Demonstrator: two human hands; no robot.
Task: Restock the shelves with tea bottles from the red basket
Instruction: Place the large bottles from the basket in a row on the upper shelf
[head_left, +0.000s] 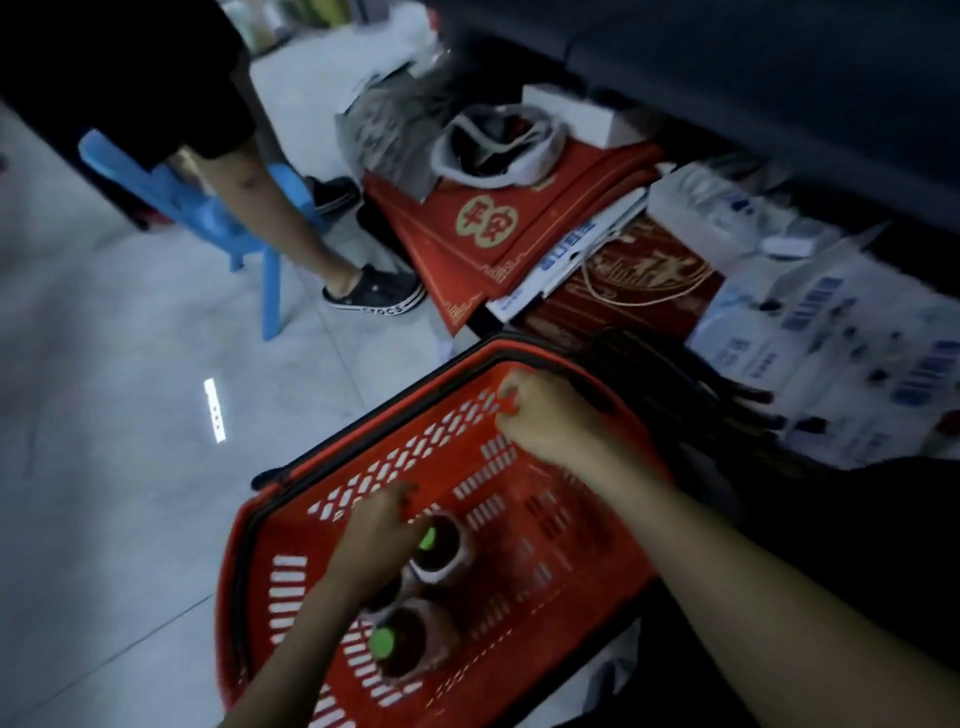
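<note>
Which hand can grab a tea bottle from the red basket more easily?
Probably the left hand. It hovers right beside the green-capped tea bottles. The right hand grips the far wall of the red basket, away from them.

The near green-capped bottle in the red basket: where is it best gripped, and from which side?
Probably from straight above, fingers round the neck just under the green cap. The near bottle stands upright, cap up; a neighbouring bottle crowds its far side, and the red basket walls block a sideways reach.
</note>
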